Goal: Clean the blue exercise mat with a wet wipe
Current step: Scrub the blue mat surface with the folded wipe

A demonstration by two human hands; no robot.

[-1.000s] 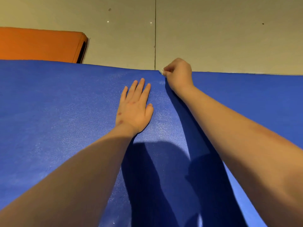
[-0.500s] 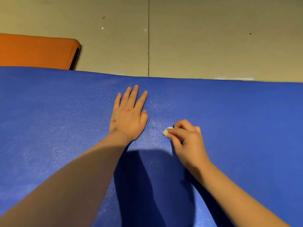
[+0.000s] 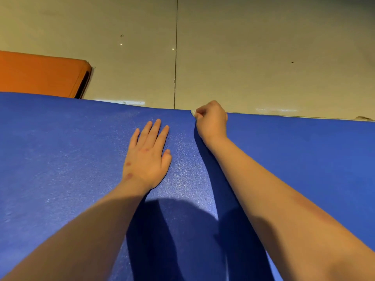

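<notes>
The wide blue textured foam exercise mat (image 3: 60,155) lies spread on the floor beneath the person. Their left hand (image 3: 147,159) lies flat on it, fingers straight, pinning it. Further out, the right hand (image 3: 212,120) has its fingers curled tight round a small white wet wipe (image 3: 192,112) at the mat's far edge, with only a corner of the wipe showing. I'd worry the stroke overshoots onto the grey tiled floor (image 3: 263,57) and drags grit back, or that so bunched a wipe cleans only a thin stripe. Far left sits an orange padded mat (image 3: 40,74). Half a second ago the right hand was back beside the left wrist. It has since swept forward to the edge, and the left has stayed put.
</notes>
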